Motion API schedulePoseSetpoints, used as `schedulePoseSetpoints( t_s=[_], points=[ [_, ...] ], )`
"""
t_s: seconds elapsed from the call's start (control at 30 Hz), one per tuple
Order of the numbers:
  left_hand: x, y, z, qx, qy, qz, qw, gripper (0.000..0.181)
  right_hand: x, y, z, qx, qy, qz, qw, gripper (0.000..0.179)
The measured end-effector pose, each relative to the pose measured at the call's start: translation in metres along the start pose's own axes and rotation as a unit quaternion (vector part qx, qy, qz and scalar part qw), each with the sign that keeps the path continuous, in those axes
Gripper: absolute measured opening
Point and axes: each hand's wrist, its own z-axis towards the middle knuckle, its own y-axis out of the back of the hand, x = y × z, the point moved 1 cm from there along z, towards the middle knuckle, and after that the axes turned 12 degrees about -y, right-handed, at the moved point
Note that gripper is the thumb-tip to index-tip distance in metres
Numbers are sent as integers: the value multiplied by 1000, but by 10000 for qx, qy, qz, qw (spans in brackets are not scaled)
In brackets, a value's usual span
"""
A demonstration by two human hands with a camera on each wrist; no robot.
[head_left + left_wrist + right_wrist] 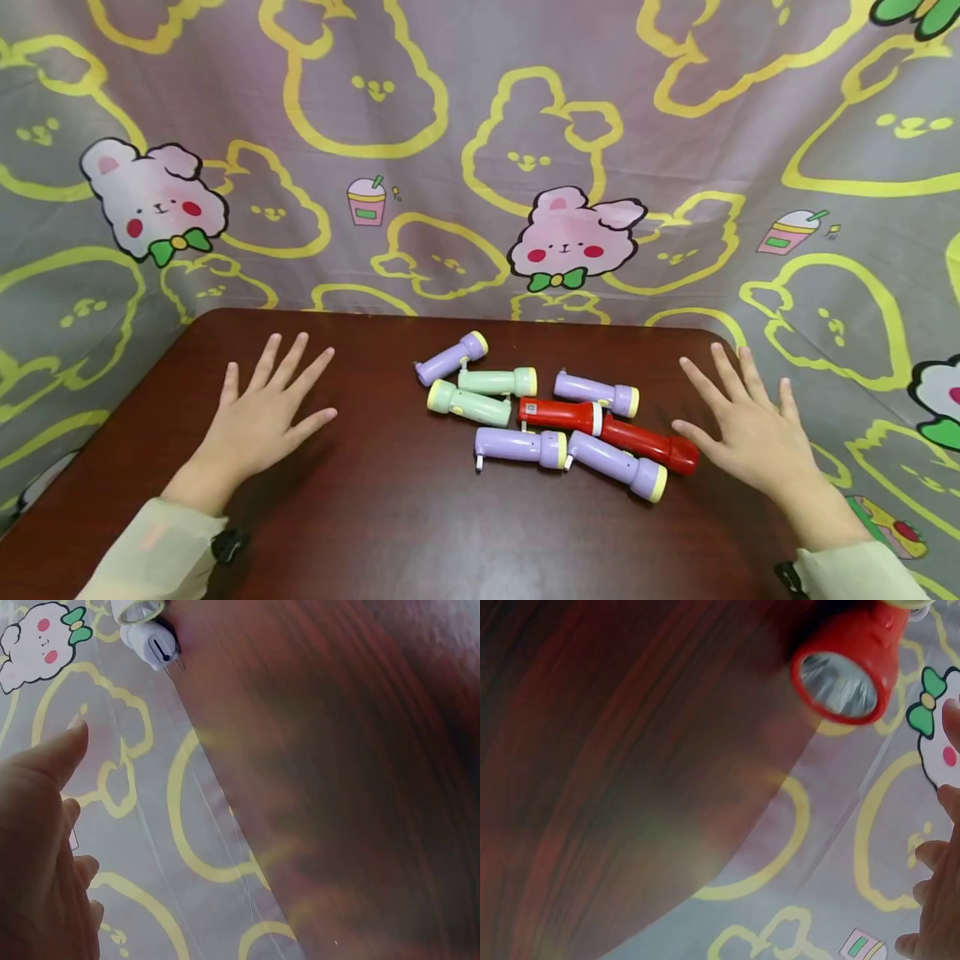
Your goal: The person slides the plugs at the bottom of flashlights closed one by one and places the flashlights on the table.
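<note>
My left hand (258,421) is spread with straight fingers over the left part of the table, apart from the flashlights and holding nothing. On the right, my right hand (757,429) is likewise spread and holds nothing; its thumb is close to the lens end of a red flashlight (645,443). Another red flashlight (558,415) lies against that one. Two pale green flashlights (495,382) lie left of the red pair. Several purple flashlights (517,446) lie around them. The right wrist view shows one red flashlight's lens (838,686) beyond the fingers.
The dark brown wooden table (375,525) has rounded far corners. A grey curtain (420,183) with yellow outlines and rabbit faces hangs behind and along both sides. Dark bands with wrist cameras (228,546) sit at both sleeve cuffs.
</note>
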Motion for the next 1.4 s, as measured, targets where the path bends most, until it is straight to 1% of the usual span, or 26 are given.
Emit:
schedulePoseSetpoints(
  t_s=[0.07,0.13,0.3,0.4,0.53,0.63,0.83,1.03,1.23,1.4],
  points=[
    [-3,0,1,33,-39,-54,10000,82,5,0,0,-37,50,43,10000,87],
    [-6,-1,1,-17,-137,-82,9999,81,11,-1,-1,-72,118,96,9999,86],
    [-11,-4,3,-400,-519,-92,9978,73,26,-5,1,-197,359,150,9991,82],
    [-14,-6,4,-590,-688,-142,9958,68,36,-8,2,-283,535,128,9981,80],
    [-19,-7,7,-750,-823,-410,9929,64,51,-9,4,-292,681,172,9971,78],
    [-24,-7,9,-842,-857,-755,9899,62,61,-8,5,-233,724,329,9966,76],
    [-33,-7,13,-776,-793,-1320,9850,56,79,-9,5,-52,853,487,9951,73],
    [-40,-13,15,-721,-922,-1699,9785,51,95,-13,6,-79,1078,466,9930,69],
    [-50,-19,19,-779,-1126,-1777,9745,47,113,-18,6,-209,1497,585,9868,65],
    [-60,-24,23,-798,-1334,-1816,9710,43,126,-22,4,-182,1731,730,9820,59]
  ],
)
